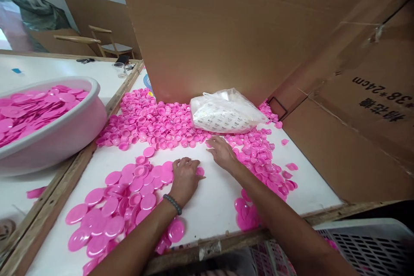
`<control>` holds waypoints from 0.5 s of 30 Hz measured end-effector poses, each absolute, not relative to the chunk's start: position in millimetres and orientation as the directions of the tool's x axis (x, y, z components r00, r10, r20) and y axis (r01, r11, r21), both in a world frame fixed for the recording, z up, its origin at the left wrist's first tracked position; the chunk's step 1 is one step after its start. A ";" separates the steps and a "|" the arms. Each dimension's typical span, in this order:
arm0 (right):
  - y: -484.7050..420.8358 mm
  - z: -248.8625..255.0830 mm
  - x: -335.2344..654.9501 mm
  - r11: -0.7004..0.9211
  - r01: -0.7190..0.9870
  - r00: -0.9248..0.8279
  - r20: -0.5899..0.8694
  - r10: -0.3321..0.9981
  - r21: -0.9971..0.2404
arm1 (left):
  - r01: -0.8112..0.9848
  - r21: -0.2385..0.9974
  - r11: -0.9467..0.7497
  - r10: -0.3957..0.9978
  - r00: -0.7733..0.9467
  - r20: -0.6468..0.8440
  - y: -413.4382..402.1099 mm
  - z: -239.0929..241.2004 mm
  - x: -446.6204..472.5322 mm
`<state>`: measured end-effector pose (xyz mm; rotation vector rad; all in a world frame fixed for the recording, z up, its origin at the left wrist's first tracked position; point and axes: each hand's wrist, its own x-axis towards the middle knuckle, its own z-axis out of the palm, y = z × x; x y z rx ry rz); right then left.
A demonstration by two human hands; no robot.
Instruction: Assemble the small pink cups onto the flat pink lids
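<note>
My left hand (185,179), with a dark bead bracelet on its wrist, is low over the white table. Its thumb and fingers close around a small pink plastic cup (200,171). Flat round pink plastic lids (113,226) and some pink cups lie in a loose spread beside and beneath that forearm. Farther up, my right hand (222,153) bends its fingers onto another pink cup at the near edge of the cup pile (168,123). The fingers partly hide this cup. A clear plastic bag of white printed packets (228,114) rests on the pile just beyond.
A white basin (51,133) heaped with pink lids stands at the left, past a wooden table edge (74,172). Large cardboard panels (207,30) wall off the back and right. A white slatted crate (365,241) sits below the table at the lower right.
</note>
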<state>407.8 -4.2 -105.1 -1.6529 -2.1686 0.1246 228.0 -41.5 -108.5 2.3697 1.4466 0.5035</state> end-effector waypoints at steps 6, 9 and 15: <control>4.3 -114.7 401.0 0.249 0.936 -0.222 0.131 0.966 -0.248 | 0.763 0.469 -0.445 0.893 0.414 0.175 -46.3 -113.1 224.5; -19.3 -111.2 396.8 0.314 0.918 -0.285 0.147 0.947 -0.244 | 0.757 0.479 -0.444 0.894 0.414 0.174 -46.6 -112.2 223.3; -49.2 -103.5 395.5 0.369 0.879 -0.349 0.121 0.929 -0.301 | 0.750 0.512 -0.419 0.901 0.412 0.134 -45.0 -108.9 223.5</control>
